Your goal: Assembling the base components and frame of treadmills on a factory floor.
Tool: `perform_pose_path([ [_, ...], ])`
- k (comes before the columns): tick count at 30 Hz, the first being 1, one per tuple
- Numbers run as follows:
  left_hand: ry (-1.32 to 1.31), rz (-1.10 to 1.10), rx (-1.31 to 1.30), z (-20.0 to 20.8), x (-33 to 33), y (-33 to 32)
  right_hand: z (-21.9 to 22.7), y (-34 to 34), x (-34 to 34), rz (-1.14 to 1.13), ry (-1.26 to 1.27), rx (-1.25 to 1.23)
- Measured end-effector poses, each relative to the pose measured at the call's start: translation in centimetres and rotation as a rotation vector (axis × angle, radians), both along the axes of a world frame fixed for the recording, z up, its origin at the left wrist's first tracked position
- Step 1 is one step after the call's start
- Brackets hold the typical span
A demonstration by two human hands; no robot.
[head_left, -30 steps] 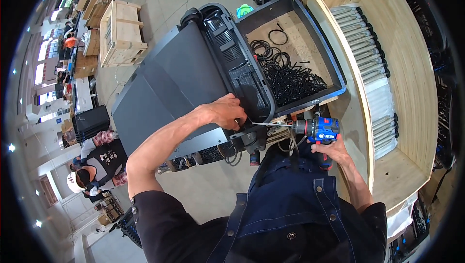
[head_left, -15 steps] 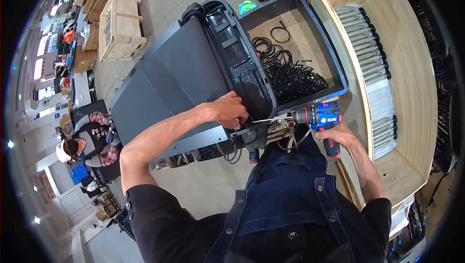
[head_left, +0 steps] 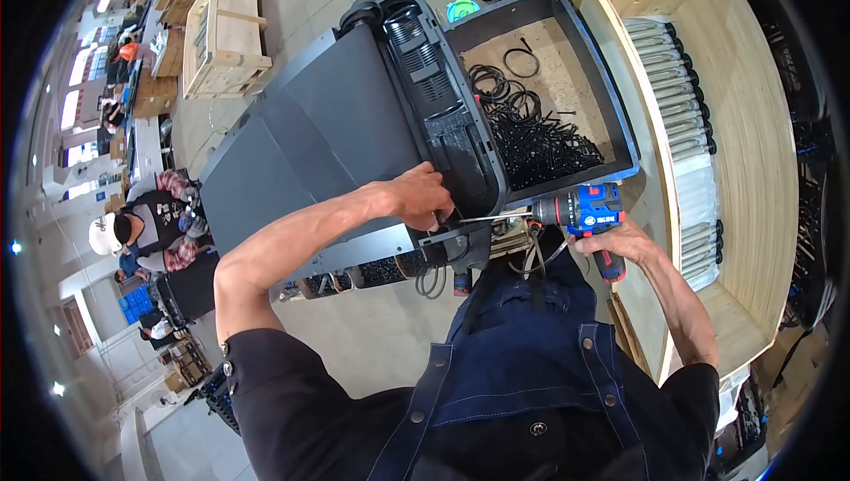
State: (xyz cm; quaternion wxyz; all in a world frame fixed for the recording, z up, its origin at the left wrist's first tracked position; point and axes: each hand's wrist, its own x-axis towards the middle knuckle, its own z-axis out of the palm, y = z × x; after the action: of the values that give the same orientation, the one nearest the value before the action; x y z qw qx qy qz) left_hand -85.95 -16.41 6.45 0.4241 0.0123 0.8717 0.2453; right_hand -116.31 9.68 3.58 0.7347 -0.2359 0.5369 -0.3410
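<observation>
My right hand (head_left: 623,239) is wrapped round the grip of a blue and red cordless drill (head_left: 584,208). A long thin metal bit (head_left: 498,217) runs left from its chuck to the near corner of a dark treadmill (head_left: 328,118). At that corner, beside the belt's end, my left hand (head_left: 420,198) is closed with its fingertips by the bit's tip. What those fingers hold, if anything, is hidden. Next to the hand, the open motor bay (head_left: 429,83) shows a motor and dark parts.
Right of the treadmill stands a dark-edged tray (head_left: 580,25) with a heap of black bolts (head_left: 549,152) and black cable loops (head_left: 496,87). Beyond it, a plywood crate (head_left: 753,171) holds rows of metal tubes (head_left: 673,83). Another person (head_left: 146,229) is at the far left.
My view has shifted slightly. Both hands and the drill keep nearly the same place at the treadmill's corner. The person at the left appears a little higher and in a changed pose.
</observation>
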Motion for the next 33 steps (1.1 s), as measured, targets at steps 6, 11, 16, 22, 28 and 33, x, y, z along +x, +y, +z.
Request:
perform_pose_path([
  [6,-0.020,-0.031,-0.003,-0.2,-0.1,-0.1,-1.2,0.8,0.2,0.060,0.139,0.079],
  [11,0.053,-0.054,-0.021,-1.5,1.8,0.3,3.7,-5.6,-1.2,0.509,0.522,-0.196],
  [16,0.095,-0.077,-0.006,-1.4,2.2,0.3,-1.7,-1.5,-0.7,0.327,0.292,-0.397],
  [22,0.024,-0.013,0.032,-1.3,2.1,0.3,-3.0,1.4,1.8,0.129,0.146,-0.019],
  [28,-0.004,0.004,0.097,-0.5,1.6,-0.2,-2.3,0.4,1.2,0.113,0.049,0.014],
  [33,-0.015,0.060,0.095,0.0,1.5,-0.9,0.1,-1.5,1.1,0.241,0.261,0.296],
])
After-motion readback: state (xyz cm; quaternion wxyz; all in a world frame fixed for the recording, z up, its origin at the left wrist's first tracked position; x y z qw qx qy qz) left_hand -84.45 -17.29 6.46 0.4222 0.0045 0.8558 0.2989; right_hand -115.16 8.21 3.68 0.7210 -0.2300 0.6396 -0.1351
